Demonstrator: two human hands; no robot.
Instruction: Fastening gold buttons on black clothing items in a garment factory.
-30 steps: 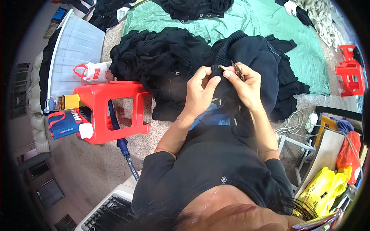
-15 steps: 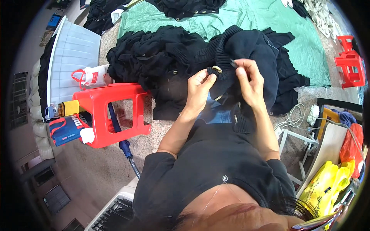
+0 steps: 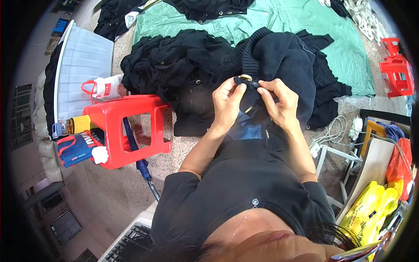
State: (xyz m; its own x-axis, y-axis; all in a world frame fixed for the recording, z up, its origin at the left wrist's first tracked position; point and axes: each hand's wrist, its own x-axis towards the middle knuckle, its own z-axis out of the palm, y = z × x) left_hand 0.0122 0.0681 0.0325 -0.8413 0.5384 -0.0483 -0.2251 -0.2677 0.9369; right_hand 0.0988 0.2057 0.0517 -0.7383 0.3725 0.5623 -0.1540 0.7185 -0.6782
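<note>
Black knit garment (image 3: 286, 56) lies just ahead, its ribbed band (image 3: 250, 61) running away from between the left hand (image 3: 227, 104), which pinches the garment beside a button (image 3: 245, 77), and the right hand (image 3: 281, 102), equally near, whose grip I cannot tell.

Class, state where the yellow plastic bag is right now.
In the head view, the yellow plastic bag is at the lower right, on the person's right side, just below the red bag and beside the pale board.

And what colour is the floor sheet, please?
The sheet is green, clearest in the head view.
</note>
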